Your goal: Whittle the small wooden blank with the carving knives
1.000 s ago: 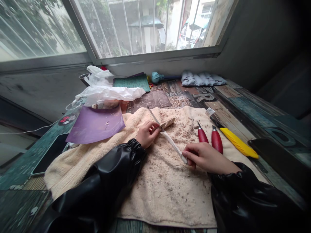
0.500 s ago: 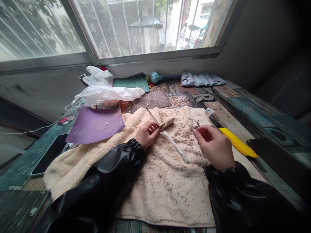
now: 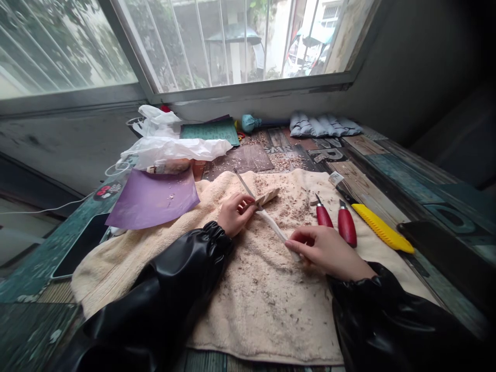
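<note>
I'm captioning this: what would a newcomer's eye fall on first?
Probably the bright yellow, ridged tool handle at the right and the flat purple sheet at the left. Between them, over a beige cloth, the left hand holds a tan wooden piece and the right hand pinches a slim strip by its white end.

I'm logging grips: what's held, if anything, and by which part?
Left hand: wooden piece, by its left end. Right hand: thin tool, by its white handle, near the end.
</note>
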`<move>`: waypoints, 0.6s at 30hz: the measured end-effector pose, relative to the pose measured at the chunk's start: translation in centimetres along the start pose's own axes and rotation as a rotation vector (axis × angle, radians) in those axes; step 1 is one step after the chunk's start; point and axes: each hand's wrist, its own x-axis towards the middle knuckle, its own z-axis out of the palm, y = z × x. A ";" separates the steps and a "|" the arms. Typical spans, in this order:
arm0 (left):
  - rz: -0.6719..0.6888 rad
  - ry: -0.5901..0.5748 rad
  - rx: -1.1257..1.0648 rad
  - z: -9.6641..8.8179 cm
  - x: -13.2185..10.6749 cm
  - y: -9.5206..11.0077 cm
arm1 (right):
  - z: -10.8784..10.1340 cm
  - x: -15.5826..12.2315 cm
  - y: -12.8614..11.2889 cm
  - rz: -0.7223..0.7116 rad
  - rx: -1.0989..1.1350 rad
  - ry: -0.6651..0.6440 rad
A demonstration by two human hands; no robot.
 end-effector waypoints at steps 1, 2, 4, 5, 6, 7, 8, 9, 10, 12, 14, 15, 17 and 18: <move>0.001 -0.002 -0.004 0.0 0.0 0.0 | 0.0 0.0 0.1 0.017 0.002 -0.002; 0.003 -0.004 -0.008 0.0 0.0 0.0 | 0.1 0.0 0.2 0.024 -0.004 -0.002; 0.007 -0.005 -0.011 0.0 0.0 0.0 | 0.1 0.1 0.2 0.011 -0.034 0.004; 0.007 -0.004 -0.010 0.0 0.0 0.0 | 0.0 0.1 0.3 0.000 -0.052 0.008; 0.007 -0.001 -0.008 0.0 0.0 0.0 | 0.0 0.1 0.3 -0.008 -0.063 0.009; 0.006 0.001 -0.006 0.0 0.0 0.0 | -0.1 0.0 0.3 -0.013 -0.065 0.011; 0.003 0.003 -0.005 0.0 0.0 0.0 | -0.2 0.0 0.2 -0.016 -0.061 0.013; 0.000 0.004 -0.004 0.0 0.0 -0.1 | -0.3 0.0 0.2 -0.015 -0.055 0.017; -0.003 0.005 -0.004 0.0 0.0 -0.1 | -0.3 0.0 0.2 -0.012 -0.053 0.020; -0.004 0.004 -0.008 0.0 0.0 -0.1 | -0.5 -0.1 0.1 -0.015 -0.061 0.016; 0.001 0.008 -0.013 0.0 0.0 -0.1 | -0.5 -0.1 0.0 -0.030 -0.069 0.009; 0.004 0.009 -0.014 0.0 0.0 -0.1 | -0.5 -0.1 0.0 -0.038 -0.062 0.009; 0.008 0.012 -0.015 0.0 0.0 0.0 | -0.4 -0.1 0.0 -0.048 -0.034 0.021; 0.007 0.014 -0.015 0.0 0.0 0.0 | -0.3 -0.1 0.0 -0.050 -0.021 0.023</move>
